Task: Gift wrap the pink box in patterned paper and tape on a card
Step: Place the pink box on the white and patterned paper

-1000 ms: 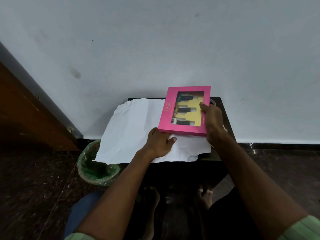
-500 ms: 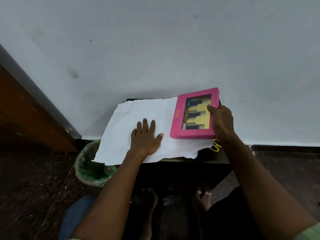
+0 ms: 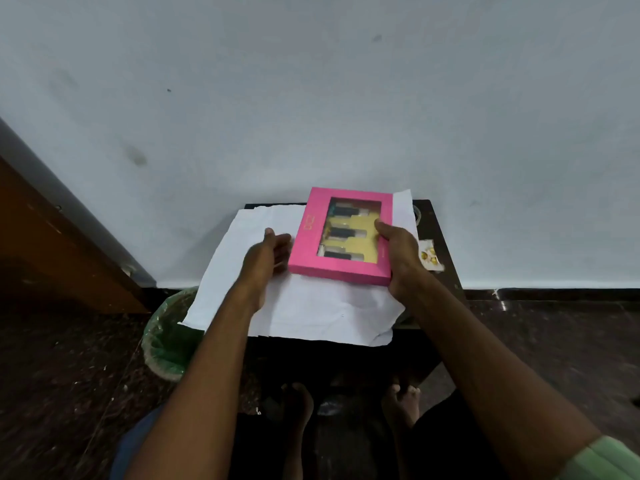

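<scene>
White sheet of wrapping paper (image 3: 311, 306), plain side up, spread over the small dark table (image 3: 438, 230), near edge and left corner overhanging; the patterned face isn't visible, presumably underneath. Half a second ago the paper lay further left with the left hand flat on it and the box off toward its right edge; now the paper's far right corner shows beyond the box, so the box sits more over the sheet. Pink box (image 3: 341, 237), window side up with dark bottles on a yellow insert, held at the sheet's far-right part, near edge looks slightly raised, hard to tell with blur. Right hand (image 3: 398, 251) clamped on the box's right edge, thumb over the window. Left hand (image 3: 268, 254) has lifted off the paper, fingers loose and apart, just beside the box's left side, contact unclear. Means positioning stage only: no folds, no tape yet. Green-lined bin (image 3: 166, 337) on the floor at left. Small card-like item with yellow print (image 3: 429, 259) on the table right of the box.
</scene>
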`<act>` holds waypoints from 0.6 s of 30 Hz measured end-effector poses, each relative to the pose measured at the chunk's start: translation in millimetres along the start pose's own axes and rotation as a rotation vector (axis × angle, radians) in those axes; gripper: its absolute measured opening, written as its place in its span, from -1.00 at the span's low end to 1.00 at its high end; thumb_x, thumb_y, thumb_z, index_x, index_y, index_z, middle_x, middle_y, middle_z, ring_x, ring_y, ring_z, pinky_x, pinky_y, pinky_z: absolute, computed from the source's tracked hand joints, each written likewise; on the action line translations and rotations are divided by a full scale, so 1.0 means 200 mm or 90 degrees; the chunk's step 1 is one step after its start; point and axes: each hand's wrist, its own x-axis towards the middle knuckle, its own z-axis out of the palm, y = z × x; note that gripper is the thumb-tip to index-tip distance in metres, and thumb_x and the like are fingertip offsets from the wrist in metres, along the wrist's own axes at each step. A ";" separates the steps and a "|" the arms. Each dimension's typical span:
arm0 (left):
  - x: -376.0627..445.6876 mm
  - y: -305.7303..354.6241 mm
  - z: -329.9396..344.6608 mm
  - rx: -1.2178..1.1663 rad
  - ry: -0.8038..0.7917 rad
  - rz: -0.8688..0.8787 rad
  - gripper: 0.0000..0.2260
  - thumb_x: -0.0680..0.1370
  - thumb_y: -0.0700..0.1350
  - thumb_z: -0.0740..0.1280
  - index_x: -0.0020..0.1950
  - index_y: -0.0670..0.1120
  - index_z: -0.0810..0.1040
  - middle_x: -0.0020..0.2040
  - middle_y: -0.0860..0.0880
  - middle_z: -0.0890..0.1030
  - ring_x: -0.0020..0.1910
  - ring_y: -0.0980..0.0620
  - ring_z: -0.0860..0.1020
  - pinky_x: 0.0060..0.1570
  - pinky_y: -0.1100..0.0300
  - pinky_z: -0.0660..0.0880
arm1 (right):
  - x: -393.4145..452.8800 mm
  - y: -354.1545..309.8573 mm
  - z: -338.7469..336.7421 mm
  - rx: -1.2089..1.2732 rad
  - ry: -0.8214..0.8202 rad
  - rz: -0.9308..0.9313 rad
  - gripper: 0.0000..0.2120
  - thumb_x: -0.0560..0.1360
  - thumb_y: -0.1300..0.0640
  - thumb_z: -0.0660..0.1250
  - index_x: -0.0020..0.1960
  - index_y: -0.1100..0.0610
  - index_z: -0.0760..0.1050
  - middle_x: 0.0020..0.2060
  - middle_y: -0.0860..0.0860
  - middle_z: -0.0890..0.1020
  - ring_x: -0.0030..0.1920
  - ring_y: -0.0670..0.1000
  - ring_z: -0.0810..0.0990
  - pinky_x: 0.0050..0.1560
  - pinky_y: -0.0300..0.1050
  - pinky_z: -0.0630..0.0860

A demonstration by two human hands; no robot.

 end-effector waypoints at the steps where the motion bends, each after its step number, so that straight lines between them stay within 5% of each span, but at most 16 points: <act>1: 0.01 0.00 -0.02 0.024 0.043 0.027 -0.66 0.74 0.11 0.20 0.07 -0.03 0.70 0.04 0.04 0.71 0.04 -0.01 0.63 0.13 0.05 0.48 | 0.00 0.01 0.01 -0.018 -0.009 0.008 -0.92 0.69 0.06 0.28 0.06 0.02 0.54 -0.12 0.07 0.72 -0.12 0.15 0.71 -0.05 0.11 0.68; 4: 0.03 -0.03 -0.04 0.287 0.082 0.130 -0.75 0.68 -0.01 0.25 -0.11 -0.03 0.63 -0.11 0.06 0.66 -0.08 -0.01 0.57 0.02 0.07 0.46 | 0.00 0.05 0.04 -0.096 -0.025 0.017 -0.91 0.69 0.06 0.27 0.07 0.03 0.52 -0.09 0.07 0.70 -0.09 0.14 0.69 -0.12 0.03 0.63; 10: -0.04 -0.03 0.02 0.661 -0.012 0.158 -0.53 0.75 0.26 -0.02 0.17 -0.02 0.55 0.29 -0.13 0.62 0.28 -0.23 0.58 0.31 -0.17 0.49 | 0.04 0.04 0.06 -0.195 -0.038 -0.002 -0.86 0.71 0.03 0.25 0.16 0.07 0.52 -0.01 0.09 0.71 -0.03 0.17 0.71 0.04 0.09 0.67; 14: -0.03 -0.04 0.05 0.742 -0.021 0.123 -0.39 0.72 0.31 -0.15 0.51 0.03 0.46 0.56 -0.16 0.44 0.51 -0.33 0.38 0.46 -0.25 0.36 | 0.08 -0.01 0.05 -0.194 -0.024 -0.001 -0.84 0.69 0.06 0.28 0.20 0.10 0.54 -0.01 0.12 0.72 -0.04 0.17 0.72 0.03 0.09 0.67; 18: -0.02 -0.04 0.06 0.709 -0.049 0.097 -0.33 0.68 0.39 -0.17 0.57 0.09 0.43 0.53 -0.18 0.44 0.49 -0.34 0.37 0.47 -0.24 0.36 | 0.09 -0.06 0.06 -0.153 -0.011 0.014 -0.90 0.69 0.10 0.29 0.13 0.10 0.54 -0.06 0.12 0.72 -0.09 0.16 0.72 -0.10 0.04 0.66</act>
